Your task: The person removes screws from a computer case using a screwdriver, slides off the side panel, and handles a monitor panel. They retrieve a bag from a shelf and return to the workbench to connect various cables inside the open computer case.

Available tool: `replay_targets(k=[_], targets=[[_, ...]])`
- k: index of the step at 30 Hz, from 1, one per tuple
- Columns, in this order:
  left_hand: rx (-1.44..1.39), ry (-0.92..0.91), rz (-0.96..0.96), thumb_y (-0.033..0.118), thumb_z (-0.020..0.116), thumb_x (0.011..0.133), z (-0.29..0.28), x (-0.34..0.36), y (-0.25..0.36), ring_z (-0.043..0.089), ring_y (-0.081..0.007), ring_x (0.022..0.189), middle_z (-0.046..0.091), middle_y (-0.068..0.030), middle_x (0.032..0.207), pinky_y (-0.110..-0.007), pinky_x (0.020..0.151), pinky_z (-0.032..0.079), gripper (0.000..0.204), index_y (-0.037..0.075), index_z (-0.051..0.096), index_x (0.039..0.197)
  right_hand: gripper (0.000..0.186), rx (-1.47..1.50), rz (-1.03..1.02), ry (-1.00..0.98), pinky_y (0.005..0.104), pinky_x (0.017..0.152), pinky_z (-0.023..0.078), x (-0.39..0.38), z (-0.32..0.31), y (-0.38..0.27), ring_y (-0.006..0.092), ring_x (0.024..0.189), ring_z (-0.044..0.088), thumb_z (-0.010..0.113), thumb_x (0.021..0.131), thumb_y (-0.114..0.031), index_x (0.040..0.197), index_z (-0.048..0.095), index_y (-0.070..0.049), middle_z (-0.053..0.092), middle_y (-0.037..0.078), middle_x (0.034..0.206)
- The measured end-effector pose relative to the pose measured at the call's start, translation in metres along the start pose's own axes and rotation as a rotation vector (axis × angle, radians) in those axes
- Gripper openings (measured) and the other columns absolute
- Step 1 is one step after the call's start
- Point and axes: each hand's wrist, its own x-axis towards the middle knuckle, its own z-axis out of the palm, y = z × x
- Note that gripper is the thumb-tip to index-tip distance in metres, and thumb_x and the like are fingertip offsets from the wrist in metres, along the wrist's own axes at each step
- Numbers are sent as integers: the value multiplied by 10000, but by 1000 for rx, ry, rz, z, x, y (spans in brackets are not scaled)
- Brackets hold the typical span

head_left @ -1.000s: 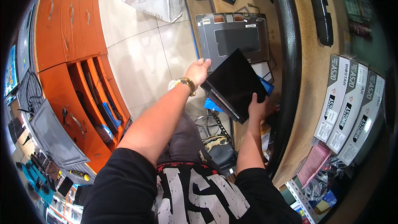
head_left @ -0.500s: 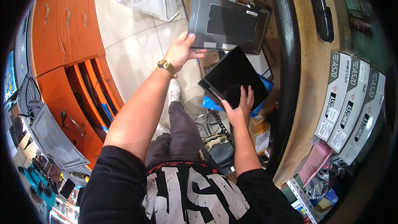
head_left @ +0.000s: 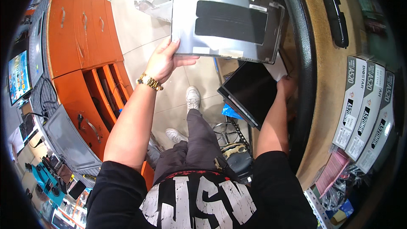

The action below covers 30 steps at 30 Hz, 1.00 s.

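My left hand (head_left: 163, 59) grips the left edge of a grey laptop lid panel (head_left: 186, 25), raised at the top of the view, with a dark rectangular patch at its middle and copper-coloured pieces along its far edge. Below it lies a glossy black screen panel (head_left: 250, 93) on other flat pieces, with a blue sheet (head_left: 230, 112) under its near corner. My right hand (head_left: 286, 85) is closed at the right edge of this stack, beside a white sheet (head_left: 277, 65). Its fingers are partly hidden, so I cannot make out what it holds.
Orange drawer cabinets (head_left: 63, 38) stand left of the tiled floor. On my right, a wooden counter (head_left: 316, 152) with a dark padded edge holds a black case (head_left: 335, 17) and boxes (head_left: 347, 106). A white sack (head_left: 152, 4) lies behind the raised panel. A round metal base (head_left: 224, 130) is near my feet.
My left hand has taken hold of the grey lid panel and lifted it up and leftward. My right hand has moved from the black screen's face to the stack's right edge.
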Motion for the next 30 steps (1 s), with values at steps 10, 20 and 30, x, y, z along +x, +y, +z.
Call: replay_targets(k=[10,20,30], targets=[[-76,41,-130,283,488,1184,-65,-62,-28,782,-393,1087,717,-239,1324,-491,896,694,435,-17,496,1499,167,904,-116,85,391,738,464,66,3,55,252,823,585,584,1053,-175,944,652,-69,636,98,934],[-40,134,-262,294,473,1190,-99,-85,-44,785,-371,1095,720,-218,1323,-470,893,693,404,11,518,1474,291,1487,-272,-159,291,516,262,-61,-78,-35,118,569,315,550,1119,-188,854,484,-89,384,12,753],[-131,127,-286,308,498,1180,-125,-123,-66,793,-388,1078,737,-221,1304,-517,909,689,395,53,506,1482,202,2163,287,-674,296,502,269,-105,-112,-58,113,568,313,508,1169,-197,1027,571,-68,386,-10,764]])
